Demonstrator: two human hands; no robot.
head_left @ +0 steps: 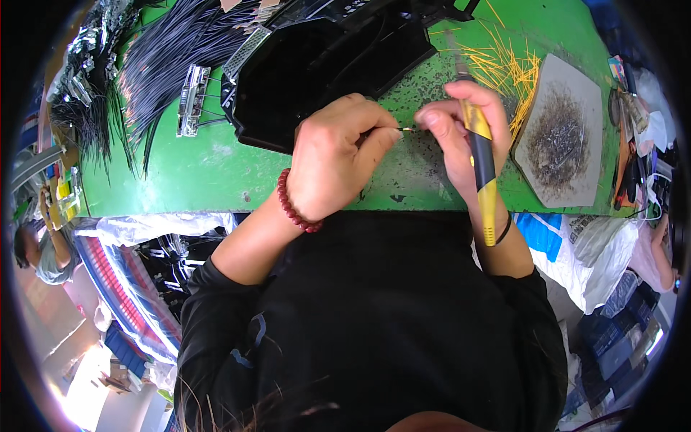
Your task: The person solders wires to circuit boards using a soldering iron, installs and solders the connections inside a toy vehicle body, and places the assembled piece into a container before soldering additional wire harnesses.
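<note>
My left hand (338,155) has its thumb and index finger pinched on a thin wire (408,129). A small yellowish bit shows on the wire, too small to make out. In my right hand (464,144) lies a yellow-and-black soldering iron (485,165). Its metal tip points up and away from me, toward the far side of the bench. The right thumb and fingertips come close to the wire's end; whether they touch it I cannot tell. Beyond my left hand rests a large black plastic housing (317,79).
Thin yellow strips (504,61) lie scattered at the far right, beside a grey slab (586,93) with dark residue. Bundled black wires (180,43) and a clear-and-silver part (192,101) lie on the left of the green bench (180,183). Tools (625,165) line the right edge.
</note>
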